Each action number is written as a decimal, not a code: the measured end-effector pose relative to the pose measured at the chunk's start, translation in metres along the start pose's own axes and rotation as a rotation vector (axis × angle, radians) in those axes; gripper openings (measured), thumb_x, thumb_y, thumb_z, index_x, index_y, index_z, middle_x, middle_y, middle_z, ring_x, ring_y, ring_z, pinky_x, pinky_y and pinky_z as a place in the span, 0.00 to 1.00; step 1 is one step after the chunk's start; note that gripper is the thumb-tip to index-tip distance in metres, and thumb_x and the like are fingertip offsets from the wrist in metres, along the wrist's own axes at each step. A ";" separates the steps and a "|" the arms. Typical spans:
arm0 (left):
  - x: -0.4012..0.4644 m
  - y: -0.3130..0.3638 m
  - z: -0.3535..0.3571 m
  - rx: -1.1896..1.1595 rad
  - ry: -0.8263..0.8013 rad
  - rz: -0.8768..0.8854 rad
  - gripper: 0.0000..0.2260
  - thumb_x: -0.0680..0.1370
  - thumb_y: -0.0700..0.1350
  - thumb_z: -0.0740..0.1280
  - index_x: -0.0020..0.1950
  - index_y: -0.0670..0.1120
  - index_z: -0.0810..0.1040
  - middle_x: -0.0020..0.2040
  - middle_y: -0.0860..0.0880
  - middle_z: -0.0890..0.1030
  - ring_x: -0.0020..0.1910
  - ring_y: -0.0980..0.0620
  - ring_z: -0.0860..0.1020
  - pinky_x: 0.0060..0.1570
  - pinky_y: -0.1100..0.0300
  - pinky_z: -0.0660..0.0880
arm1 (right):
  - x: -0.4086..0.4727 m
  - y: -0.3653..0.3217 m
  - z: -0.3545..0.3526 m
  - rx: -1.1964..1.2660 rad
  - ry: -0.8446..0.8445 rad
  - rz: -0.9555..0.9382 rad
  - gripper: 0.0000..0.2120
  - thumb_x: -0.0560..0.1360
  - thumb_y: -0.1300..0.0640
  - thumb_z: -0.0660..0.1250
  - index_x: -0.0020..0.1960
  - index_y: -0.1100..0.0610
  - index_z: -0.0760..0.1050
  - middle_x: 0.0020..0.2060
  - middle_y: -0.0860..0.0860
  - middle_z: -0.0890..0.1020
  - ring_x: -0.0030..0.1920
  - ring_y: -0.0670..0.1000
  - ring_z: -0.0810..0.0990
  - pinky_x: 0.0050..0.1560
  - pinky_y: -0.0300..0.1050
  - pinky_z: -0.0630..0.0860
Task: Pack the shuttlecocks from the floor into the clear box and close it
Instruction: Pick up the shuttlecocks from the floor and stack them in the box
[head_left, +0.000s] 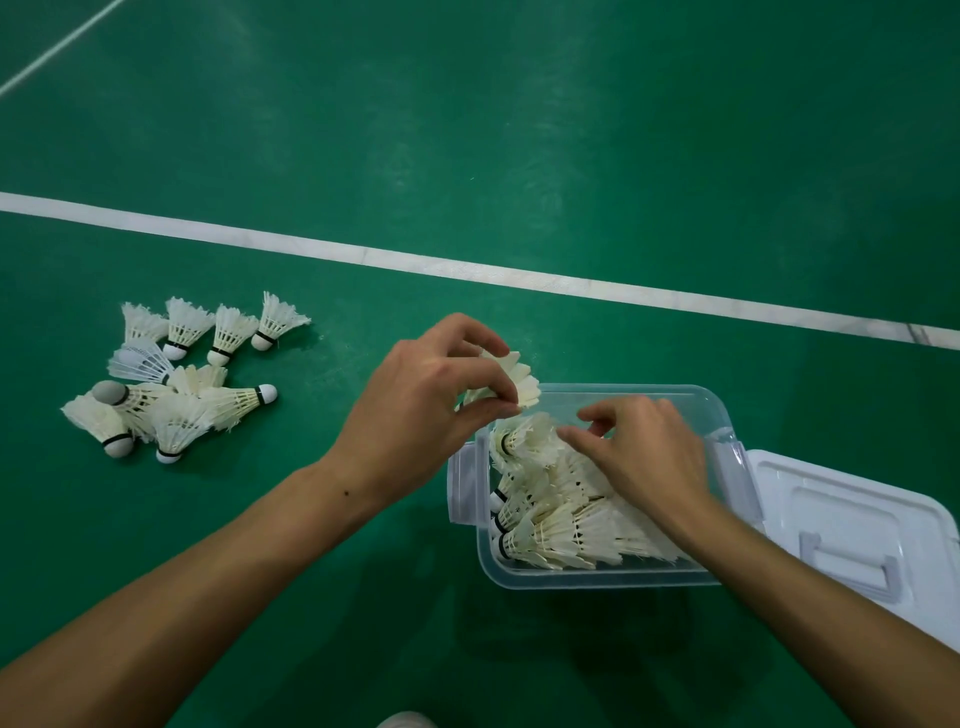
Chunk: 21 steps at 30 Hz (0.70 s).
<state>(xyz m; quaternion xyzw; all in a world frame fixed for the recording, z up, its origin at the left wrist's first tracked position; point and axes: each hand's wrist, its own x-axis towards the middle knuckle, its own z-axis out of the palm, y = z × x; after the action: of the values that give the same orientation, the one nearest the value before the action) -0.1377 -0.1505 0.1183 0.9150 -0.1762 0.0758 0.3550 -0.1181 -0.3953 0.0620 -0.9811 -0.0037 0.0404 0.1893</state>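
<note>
My left hand holds a white feather shuttlecock just above the far left corner of the clear box. Inside the box my right hand pinches the feathers of a shuttlecock that lies on top of several others packed in rows. A pile of several loose shuttlecocks lies on the green floor to the left. The box's white lid rests flat on the floor right of the box, partly under my right forearm.
A white court line runs across the green floor beyond the box and pile. A second line crosses the far left corner. A light shoe tip shows at the bottom edge.
</note>
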 end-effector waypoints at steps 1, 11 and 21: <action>0.002 0.002 0.000 -0.024 -0.017 0.003 0.03 0.76 0.50 0.78 0.45 0.52 0.87 0.59 0.53 0.80 0.53 0.55 0.81 0.52 0.47 0.79 | -0.002 0.002 -0.010 0.035 -0.003 -0.012 0.22 0.73 0.33 0.74 0.57 0.47 0.86 0.40 0.39 0.85 0.46 0.45 0.83 0.46 0.49 0.82; 0.021 0.017 0.019 -0.116 -0.114 0.052 0.04 0.76 0.51 0.78 0.47 0.53 0.86 0.61 0.54 0.77 0.53 0.54 0.81 0.54 0.47 0.78 | -0.022 -0.013 -0.048 0.274 -0.005 -0.362 0.14 0.73 0.42 0.75 0.57 0.43 0.83 0.51 0.39 0.82 0.55 0.47 0.76 0.51 0.51 0.79; 0.011 -0.001 0.032 0.099 -0.135 0.069 0.16 0.76 0.54 0.77 0.62 0.54 0.81 0.58 0.56 0.82 0.54 0.54 0.80 0.53 0.50 0.79 | -0.035 0.026 -0.038 0.102 0.167 -0.243 0.09 0.75 0.44 0.75 0.50 0.48 0.87 0.44 0.43 0.87 0.48 0.52 0.82 0.45 0.54 0.81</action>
<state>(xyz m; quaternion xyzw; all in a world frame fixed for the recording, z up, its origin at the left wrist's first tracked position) -0.1268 -0.1744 0.0974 0.9278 -0.2271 0.0346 0.2940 -0.1503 -0.4345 0.0903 -0.9625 -0.1044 -0.0642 0.2419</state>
